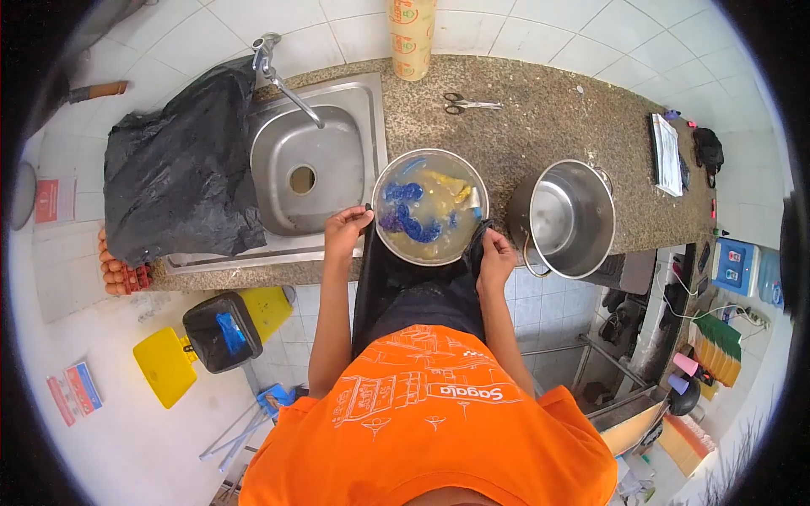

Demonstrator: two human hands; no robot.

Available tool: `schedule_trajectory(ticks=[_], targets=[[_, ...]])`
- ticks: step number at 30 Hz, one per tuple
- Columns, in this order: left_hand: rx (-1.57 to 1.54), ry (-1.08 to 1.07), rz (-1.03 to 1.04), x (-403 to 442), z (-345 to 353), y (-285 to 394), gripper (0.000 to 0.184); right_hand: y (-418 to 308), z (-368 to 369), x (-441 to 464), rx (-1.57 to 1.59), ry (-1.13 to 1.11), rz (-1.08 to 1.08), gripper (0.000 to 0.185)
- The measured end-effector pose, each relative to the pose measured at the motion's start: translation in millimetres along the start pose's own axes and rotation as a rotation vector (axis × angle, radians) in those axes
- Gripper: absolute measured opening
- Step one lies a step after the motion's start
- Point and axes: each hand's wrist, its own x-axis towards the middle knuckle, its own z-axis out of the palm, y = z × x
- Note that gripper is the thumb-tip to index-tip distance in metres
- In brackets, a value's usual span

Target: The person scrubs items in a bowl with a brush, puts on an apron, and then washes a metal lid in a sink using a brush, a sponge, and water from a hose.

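Below the front of a round metal basin (pixel 379 179), a black plastic bag (pixel 368 282) hangs between my two hands. My left hand (pixel 344 232) pinches one edge of it at the basin's left side. On the other side my right hand (pixel 496 258) grips a gathered part of the same bag, close to the rim. Cloudy liquid fills the basin, with bright blue, scrunched pieces (pixel 413 221) and yellowish pieces (pixel 447 183) in it; I cannot tell what they are. The basin stands on the speckled counter (pixel 498 139).
A metal sink (pixel 359 126) with a tap (pixel 287 88) lies left, beside a black plastic sheet (pixel 181 169). Right of the basin stands a steel pot (pixel 603 223). Scissors (pixel 460 104) and a plastic-wrap roll (pixel 412 42) are behind. A yellow-lidded bin (pixel 164 367) stands below left.
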Motion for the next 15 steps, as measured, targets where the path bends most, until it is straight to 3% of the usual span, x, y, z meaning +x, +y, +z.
schedule_trajectory(ticks=[15], targets=[[-0.033, -0.007, 0.093, -18, -14, -11, 0.020, -9, -38, -31, 0.097, 0.050, 0.008, 0.011]])
